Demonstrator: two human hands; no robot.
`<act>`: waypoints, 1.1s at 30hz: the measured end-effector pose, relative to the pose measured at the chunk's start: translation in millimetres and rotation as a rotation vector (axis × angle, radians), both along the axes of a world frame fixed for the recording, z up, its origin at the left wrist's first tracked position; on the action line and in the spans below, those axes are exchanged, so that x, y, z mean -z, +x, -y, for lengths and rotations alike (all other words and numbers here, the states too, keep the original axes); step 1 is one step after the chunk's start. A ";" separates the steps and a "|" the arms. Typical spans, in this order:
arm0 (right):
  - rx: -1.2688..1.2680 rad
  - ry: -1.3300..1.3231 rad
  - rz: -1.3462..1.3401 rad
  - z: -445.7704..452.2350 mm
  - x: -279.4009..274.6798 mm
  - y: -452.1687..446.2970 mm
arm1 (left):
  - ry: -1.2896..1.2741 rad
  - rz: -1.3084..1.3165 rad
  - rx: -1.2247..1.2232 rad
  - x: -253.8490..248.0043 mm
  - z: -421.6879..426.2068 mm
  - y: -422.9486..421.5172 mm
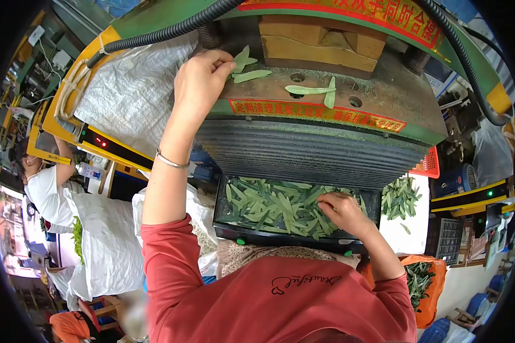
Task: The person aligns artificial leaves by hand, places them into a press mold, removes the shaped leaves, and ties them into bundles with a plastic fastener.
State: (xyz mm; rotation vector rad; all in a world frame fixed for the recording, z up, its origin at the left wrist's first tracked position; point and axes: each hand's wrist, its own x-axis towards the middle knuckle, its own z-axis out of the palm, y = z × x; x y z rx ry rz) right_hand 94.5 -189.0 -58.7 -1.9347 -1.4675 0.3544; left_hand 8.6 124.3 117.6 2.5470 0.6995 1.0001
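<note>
My left hand [203, 80] is closed in a pinch at the left end of the press bed, on a green artificial leaf [243, 57]. Just below that leaf lies another leaf piece [254, 75] on the metal. Two crossed leaf pieces [312, 90] rest nearer the middle of the bed, in front of the yellowish mould block [320, 48]. My right hand [343, 212] reaches into the black tray [226, 228], its fingers pressed together among many loose green leaves [274, 206]. Whatever those fingers hold is hidden.
Ribbed dark bellows [315, 151] hang between bed and tray. More leaves [400, 197] lie on a white surface at right, beside a red basket [428, 164]. An orange bag [429, 286] holds darker leaves. White woven sacks [106, 240] stand left, near another person [51, 186].
</note>
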 end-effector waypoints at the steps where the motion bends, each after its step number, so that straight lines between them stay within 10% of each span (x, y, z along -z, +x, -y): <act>1: 0.001 -0.002 -0.007 -0.5 0.1 0.1 | -0.010 0.008 -0.014 0.0 -0.5 0.0; 11: -0.032 0.130 -0.015 -5.3 -9.4 -17.3 | -0.729 0.567 0.261 -4.8 14.3 -35.1; 21: 0.053 0.200 -0.798 -51.2 -96.5 -4.6 | -1.238 0.159 0.730 97.5 115.2 -44.3; 33: 0.174 0.237 -0.624 -51.6 -79.3 -21.2 | -1.255 0.249 0.630 121.6 127.1 -52.2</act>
